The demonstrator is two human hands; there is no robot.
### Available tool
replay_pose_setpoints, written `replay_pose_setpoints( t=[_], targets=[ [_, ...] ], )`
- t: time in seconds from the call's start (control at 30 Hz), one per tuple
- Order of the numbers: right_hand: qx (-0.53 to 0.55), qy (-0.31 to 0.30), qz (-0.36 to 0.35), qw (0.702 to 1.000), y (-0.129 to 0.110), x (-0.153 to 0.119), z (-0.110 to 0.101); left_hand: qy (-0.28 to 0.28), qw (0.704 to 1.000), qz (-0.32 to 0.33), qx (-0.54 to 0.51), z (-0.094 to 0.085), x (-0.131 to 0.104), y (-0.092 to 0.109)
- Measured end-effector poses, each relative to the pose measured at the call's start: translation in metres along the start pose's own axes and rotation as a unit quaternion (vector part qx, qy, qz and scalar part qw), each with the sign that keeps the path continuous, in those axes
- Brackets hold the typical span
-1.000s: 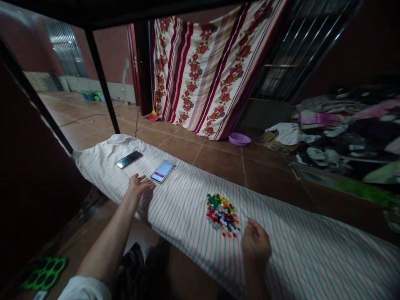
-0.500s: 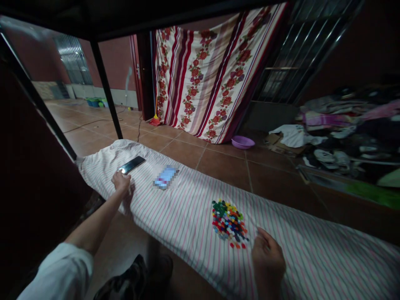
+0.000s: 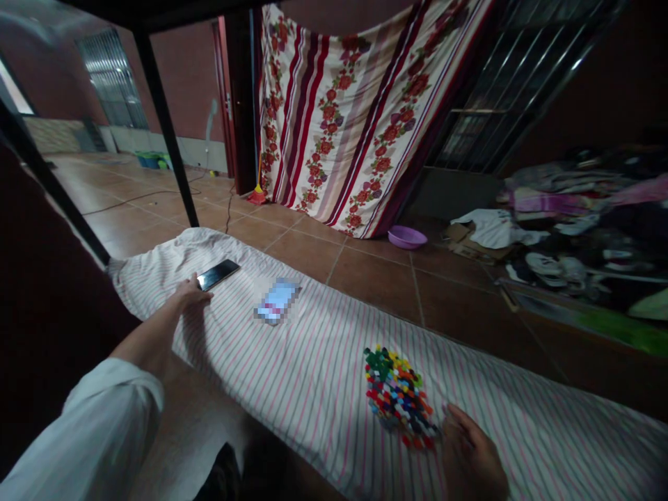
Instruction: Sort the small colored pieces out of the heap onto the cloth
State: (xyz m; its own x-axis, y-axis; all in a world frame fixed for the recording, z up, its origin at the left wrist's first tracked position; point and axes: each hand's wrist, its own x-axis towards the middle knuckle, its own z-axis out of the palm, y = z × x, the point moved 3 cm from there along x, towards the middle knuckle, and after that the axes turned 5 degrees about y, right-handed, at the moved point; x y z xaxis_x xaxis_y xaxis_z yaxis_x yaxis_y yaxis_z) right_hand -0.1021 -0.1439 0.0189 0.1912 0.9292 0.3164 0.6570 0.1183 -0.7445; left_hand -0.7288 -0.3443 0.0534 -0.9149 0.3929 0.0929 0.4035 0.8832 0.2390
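Note:
My left hand (image 3: 192, 291) is at the near left end of a dark phone (image 3: 219, 275), its fingers apart around the corner and touching or nearly touching it. The phone lies flat on a striped cloth (image 3: 313, 362). A second phone (image 3: 279, 300) with a lit, blurred screen lies to its right. Many small coloured pieces (image 3: 399, 396) form a loose pile farther right. Just right of the pile, my right hand (image 3: 472, 452) is closed, with thumb and forefinger together; what they hold, if anything, is too small to make out.
Black frame posts (image 3: 167, 132) rise at the left. Beyond the cloth are a tiled floor (image 3: 365, 275), a purple basin (image 3: 407, 237), a hanging floral sheet (image 3: 334, 125) and a red broom (image 3: 257, 195). Clothes and shoes (image 3: 547, 268) are heaped at the right.
The view has shifted a little. My left hand has moved slightly left along the phone's end. My right hand appears lower and farther right, still closed beside the pile.

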Motion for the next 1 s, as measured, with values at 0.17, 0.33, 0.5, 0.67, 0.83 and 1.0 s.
replay_pose_setpoints(
  t=[0.17, 0.33, 0.5, 0.67, 0.83, 1.0],
  targets=[
    [-0.002, -0.009, -0.003, 1.000, 0.008, 0.003, 0.005, 0.031, 0.999, -0.036, -0.012, -0.002, -0.027, 0.008],
    [-0.007, -0.006, 0.018, 1.000, 0.006, 0.001, 0.002, 0.139, 0.985, 0.097, -0.035, 0.003, -0.052, 0.022],
    [-0.012, -0.012, 0.034, 0.999, 0.003, 0.002, -0.005, 0.166, 0.982, 0.033, -0.088, 0.005, -0.055, 0.015],
    [-0.001, -0.002, 0.033, 0.999, -0.001, 0.002, -0.006, 0.184, 0.972, -0.010, -0.144, 0.002, -0.057, 0.007],
    [-0.001, 0.018, 0.023, 1.000, -0.006, -0.002, -0.003, 0.138, 0.984, -0.007, -0.112, 0.004, -0.058, 0.011],
    [0.001, 0.023, 0.023, 0.999, -0.006, -0.003, -0.003, 0.101, 0.993, -0.009, -0.067, 0.007, -0.050, 0.013]
  ],
)
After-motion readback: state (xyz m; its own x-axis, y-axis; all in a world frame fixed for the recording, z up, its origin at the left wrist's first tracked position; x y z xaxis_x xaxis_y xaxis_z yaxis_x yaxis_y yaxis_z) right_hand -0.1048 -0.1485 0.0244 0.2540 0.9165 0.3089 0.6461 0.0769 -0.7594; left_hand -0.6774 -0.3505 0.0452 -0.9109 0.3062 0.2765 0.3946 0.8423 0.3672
